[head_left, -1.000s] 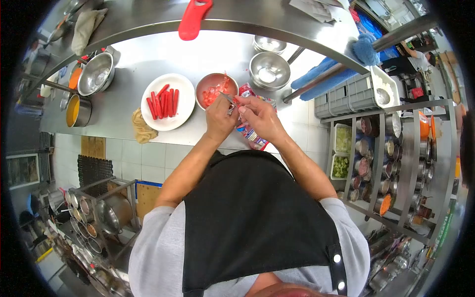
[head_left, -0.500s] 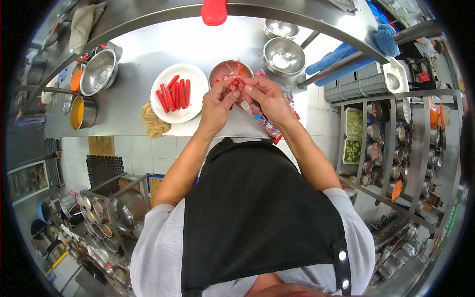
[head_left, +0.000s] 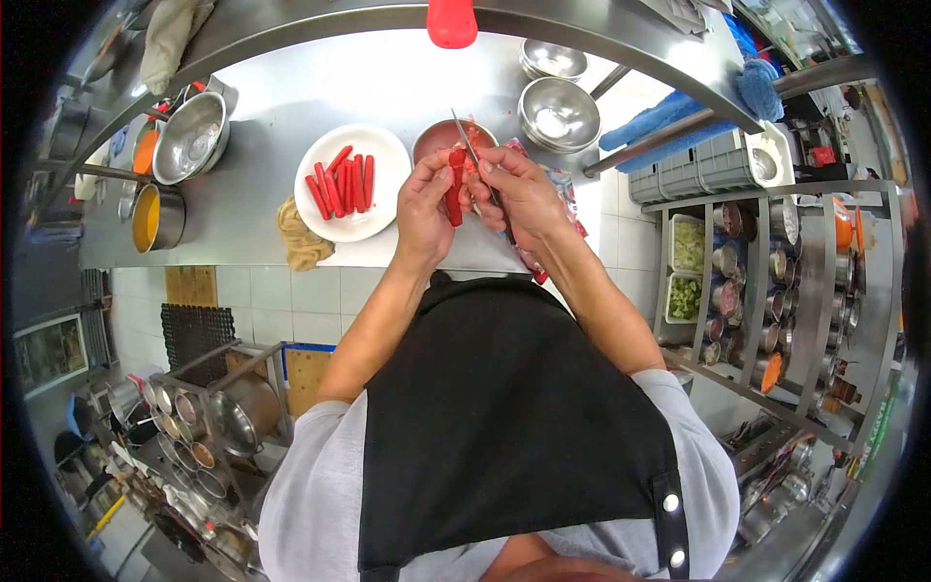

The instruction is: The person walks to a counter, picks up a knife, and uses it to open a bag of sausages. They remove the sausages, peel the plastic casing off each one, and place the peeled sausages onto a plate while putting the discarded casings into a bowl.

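Observation:
My left hand [head_left: 425, 207] is closed on a red stick [head_left: 454, 196], which hangs down beside its palm. Held in my right hand [head_left: 522, 194] is a small knife [head_left: 461, 130], its blade pointing up and away between the two hands. Just beyond them is a bowl [head_left: 432, 140] with red scraps in it. Several more red sticks [head_left: 341, 184] lie on a white plate [head_left: 383, 221] to the left. Partly hidden under my right hand and forearm is a colourful plastic packet [head_left: 564, 184].
Steel bowls [head_left: 560, 113] stand at the right back, another steel bowl [head_left: 191, 139] and an orange-filled pot [head_left: 158, 218] at the left. A tan cloth [head_left: 304, 236] touches the plate. A steel shelf bar [head_left: 369, 21] crosses above the table, with a red handle [head_left: 452, 23] jutting from it.
The red stick now hangs plainly visible from my left hand. The knife has turned more upright, and more of its blade and handle show.

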The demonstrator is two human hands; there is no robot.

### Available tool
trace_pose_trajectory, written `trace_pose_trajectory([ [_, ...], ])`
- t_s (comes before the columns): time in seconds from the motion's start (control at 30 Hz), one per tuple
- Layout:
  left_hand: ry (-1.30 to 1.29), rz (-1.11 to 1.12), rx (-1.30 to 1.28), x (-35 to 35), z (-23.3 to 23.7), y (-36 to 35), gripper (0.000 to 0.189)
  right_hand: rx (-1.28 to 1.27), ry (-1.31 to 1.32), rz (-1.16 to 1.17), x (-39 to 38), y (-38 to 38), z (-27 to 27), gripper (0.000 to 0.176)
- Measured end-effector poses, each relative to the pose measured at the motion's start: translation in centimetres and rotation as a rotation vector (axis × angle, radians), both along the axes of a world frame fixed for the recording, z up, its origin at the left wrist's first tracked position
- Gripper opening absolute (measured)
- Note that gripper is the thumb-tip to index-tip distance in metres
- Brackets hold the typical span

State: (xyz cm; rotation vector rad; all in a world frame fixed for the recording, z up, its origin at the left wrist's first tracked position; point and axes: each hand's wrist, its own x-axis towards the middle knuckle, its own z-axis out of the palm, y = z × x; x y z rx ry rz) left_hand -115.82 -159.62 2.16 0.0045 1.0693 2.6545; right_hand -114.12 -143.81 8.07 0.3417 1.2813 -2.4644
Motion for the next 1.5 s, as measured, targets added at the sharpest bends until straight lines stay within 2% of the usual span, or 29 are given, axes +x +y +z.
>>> trace_pose_trajectory([
  [0.07,-0.001,-0.03,0.012,-0.1,-0.5,-0.2,0.033,-0.013,-0.013,0.0,0.0,0.1,-0.6,0.014],
  [0.17,-0.018,-0.121,0.328,-0.7,-0.1,-0.9,0.032,0.005,-0.072,-0.022,0.4,-0.1,-0.1,0.015],
  [0.2,-0.068,-0.121,0.347,-0.9,0.6,-0.9,0.031,0.005,-0.065,-0.006,0.4,-0.1,-0.3,0.015],
  [0.27,-0.166,-0.12,0.379,-1.0,2.4,-1.0,0.028,-0.001,-0.049,0.025,0.4,-0.1,-1.2,0.015],
  [0.37,-0.178,-0.13,0.201,-2.4,-0.5,-1.1,0.027,0.069,-0.083,0.015,0.3,-0.4,-1.6,0.015],
  [0.4,-0.145,-0.16,0.217,-2.8,-0.2,-1.2,0.026,0.079,-0.074,0.032,0.2,-0.4,-2.1,0.014],
  [0.5,-0.354,0.003,0.151,-2.8,1.0,-0.3,0.025,0.102,-0.068,0.042,0.3,-0.4,-3.4,0.014],
  [0.7,-0.497,0.096,0.308,-3.4,-1.2,0.5,0.028,0.148,-0.122,0.033,0.7,-0.6,-4.8,0.013],
  [0.8,-0.428,0.114,0.448,-4.8,-3.7,-0.6,0.028,0.149,-0.165,0.036,1.4,-0.6,-5.4,0.016],
  [0.93,-0.512,0.258,0.366,-6.5,-5.8,-4.0,0.024,0.156,-0.171,-0.034,1.4,0.4,-4.8,0.02],
  [1.03,-0.555,0.449,0.167,-7.6,-5.8,-7.1,0.025,0.19,-0.156,-0.08,0.8,1.4,-5.0,0.022],
  [1.1,-0.381,0.428,0.169,-9.3,-10.2,-11.1,0.028,0.184,-0.137,-0.1,0.0,2.3,-5.6,0.023],
  [1.13,-0.365,0.454,0.169,-9.0,-8.8,-12.0,0.03,0.165,-0.125,-0.111,-0.5,2.8,-6.3,0.025],
  [1.17,-0.361,0.497,0.071,-9.1,-8.3,-13.2,0.036,0.19,-0.119,-0.109,-1.0,3.1,-7.0,0.026],
  [1.23,-0.371,0.491,-0.474,-9.9,-9.5,-16.1,0.032,0.24,-0.103,-0.106,-2.1,3.7,-7.5,0.026],
  [1.27,-0.299,0.409,-0.83,-10.0,-9.7,-17.3,0.031,0.277,-0.132,-0.089,-2.6,3.5,-7.5,0.019],
  [1.33,-0.117,0.201,-1.532,-9.7,-9.3,-18.2,0.029,0.375,-0.135,0.021,-3.8,3.7,-8.7,0.029],
  [1.4,-0.001,0.245,-1.836,-8.7,-7.9,-16.8,0.026,0.44,-0.118,0.085,-4.2,4.1,-9.3,0.045],
  [1.43,0.064,0.264,-1.984,-8.0,-7.3,-16.0,0.025,0.425,-0.121,0.104,-4.2,4.6,-9.3,0.046],
  [1.5,0.274,0.372,-1.921,-6.8,-7.5,-14.3,0.022,0.399,-0.126,0.134,-4.3,6.4,-9.1,0.047],
])
